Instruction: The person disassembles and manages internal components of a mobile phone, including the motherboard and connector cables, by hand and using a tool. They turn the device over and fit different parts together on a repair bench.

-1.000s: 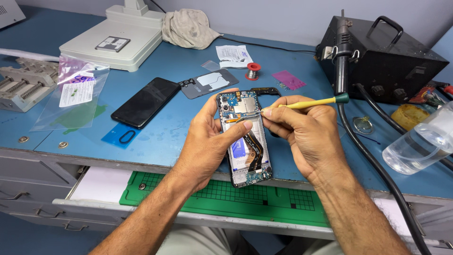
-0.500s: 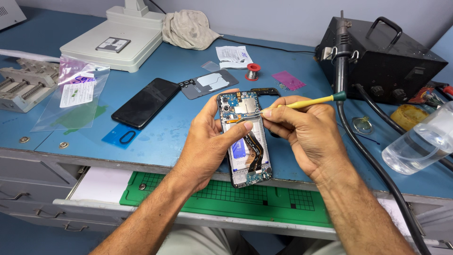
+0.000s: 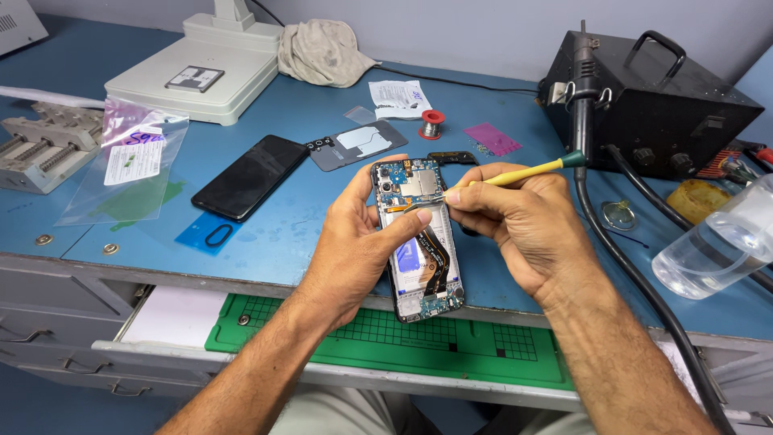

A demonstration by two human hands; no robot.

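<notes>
**Gently held: an opened phone and a fine-tipped tool**

Nearest the camera, a green gridded cutting mat (image 3: 451, 354) lies in the pulled-out drawer below the blue counter (image 3: 274, 234). Just above it, both hands work over the counter's front edge. The left hand (image 3: 354, 250) cradles an opened smartphone with its back cover off (image 3: 420, 242), circuit boards, ribbon cable and battery exposed. Its fingers (image 3: 366, 181) wrap the phone's left edge while the thumb presses across the middle, so the hand is closed firmly around the frame. The right hand (image 3: 519, 221) pinches a slim yellow-handled tool with a green end (image 3: 515, 173), fingers narrow around the shaft, its metal tip touching the upper board area.

The phone looks light, thin and stiff, yet fragile with its insides bared; I judge it safest held by the side rails, as now, keeping skin off the cable and connectors. The tool is light and rigid and wants a pen-like grip close to the tip.

Farther back lie a black glass screen panel (image 3: 251, 176), a grey phone back cover (image 3: 358, 143), a clear plastic bag (image 3: 121, 165), a small solder spool (image 3: 432, 123) and a clear plastic bottle (image 3: 717, 250) at right. Farthest stand a black hot-air station (image 3: 668, 113), a white base unit (image 3: 193, 76) and a crumpled beige cloth (image 3: 322, 52).
</notes>
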